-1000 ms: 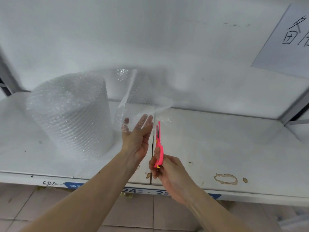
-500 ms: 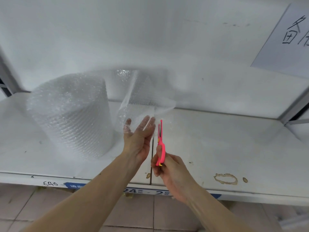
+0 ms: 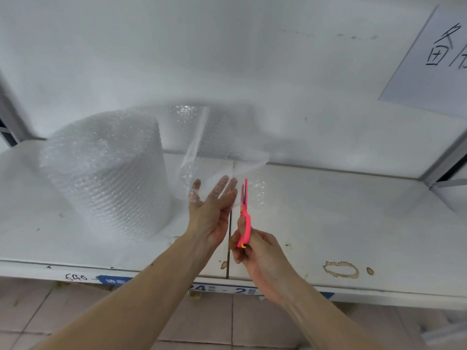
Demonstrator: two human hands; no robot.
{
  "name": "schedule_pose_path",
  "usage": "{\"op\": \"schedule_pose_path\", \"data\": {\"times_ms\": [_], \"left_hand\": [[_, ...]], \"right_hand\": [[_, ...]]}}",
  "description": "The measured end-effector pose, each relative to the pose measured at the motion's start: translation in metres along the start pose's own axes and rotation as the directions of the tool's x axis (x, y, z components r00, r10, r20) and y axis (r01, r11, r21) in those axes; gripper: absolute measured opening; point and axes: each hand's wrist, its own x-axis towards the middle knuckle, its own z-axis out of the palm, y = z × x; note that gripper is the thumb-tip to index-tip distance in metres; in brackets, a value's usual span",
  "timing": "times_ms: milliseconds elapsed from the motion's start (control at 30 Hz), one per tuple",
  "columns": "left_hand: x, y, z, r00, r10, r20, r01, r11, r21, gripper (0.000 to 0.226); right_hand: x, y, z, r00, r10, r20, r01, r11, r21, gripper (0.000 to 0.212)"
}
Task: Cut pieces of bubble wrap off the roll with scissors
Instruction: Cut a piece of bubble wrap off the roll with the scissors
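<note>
Mid-cut: my right hand (image 3: 255,251) grips pink scissors (image 3: 244,213), blades into the bubble wrap sheet (image 3: 222,157) just right of the roll (image 3: 106,173). Left hand (image 3: 212,210), fingers straight, steadies the sheet. Next, I reckon: snip fwd w/ sheet taut.

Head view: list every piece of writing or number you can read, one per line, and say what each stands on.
"24" and "2", each followed by small characters too tiny to read: blue label strip on the shelf's front edge.
Handwritten black scrawl on that edge: not legible.
White text on the blue tag: blurred.
Large handwritten characters on the paper sheet, cut off by the frame: unreadable.
</note>
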Motion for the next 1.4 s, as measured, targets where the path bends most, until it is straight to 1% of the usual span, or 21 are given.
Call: {"op": "schedule_pose_path", "data": {"times_ms": [300,600,800,867,933,1033,1200,1400], "left_hand": [[-0.0007,-0.0006,-0.0011,0.999,0.01,0.032,-0.01,1.0,0.002,0.087],[-0.0051,-0.0048,-0.0013,0.999,-0.018,0.049,0.018,1.0,-0.001,0.084],[-0.0028,-0.0033,-0.0024,0.999,-0.019,0.05,0.019,1.0,-0.013,0.084],[-0.0033,-0.0026,-0.0011,0.999,-0.023,0.034,0.024,0.999,-0.037,0.081],[-0.0033,-0.0026,0.0003,1.0,-0.024,-0.012,0.023,0.998,-0.053,0.078],[-0.0016,-0.0032,0.0003,0.998,-0.025,-0.05,0.022,0.998,-0.063,0.074],[-0.0027,-0.0057,-0.0014,0.999,-0.024,-0.029,0.023,0.999,-0.041,0.069],[-0.0021,-0.0033,-0.0017,0.999,-0.008,-0.031,0.007,0.999,-0.037,0.073]], "right_hand": [[0.0005,0.0,-0.0028,0.999,-0.032,-0.041,0.03,0.998,-0.048,0.039],[0.0012,-0.0008,-0.0025,0.997,-0.041,-0.07,0.041,0.999,-0.006,0.041],[0.0011,0.0005,-0.0033,0.996,-0.053,-0.075,0.05,0.998,-0.039,0.041],[0.0005,0.0012,-0.0026,0.996,-0.05,-0.074,0.047,0.998,-0.044,0.043],[0.0001,0.0021,-0.0018,0.997,-0.049,-0.066,0.046,0.998,-0.05,0.045],[0.0001,0.0032,-0.0002,0.997,-0.055,-0.053,0.052,0.997,-0.055,0.044],[0.0041,0.0022,0.0007,0.996,-0.064,-0.057,0.064,0.998,0.01,0.042],[0.0055,0.0033,0.0017,0.995,-0.082,-0.065,0.08,0.997,-0.023,0.039]]}}
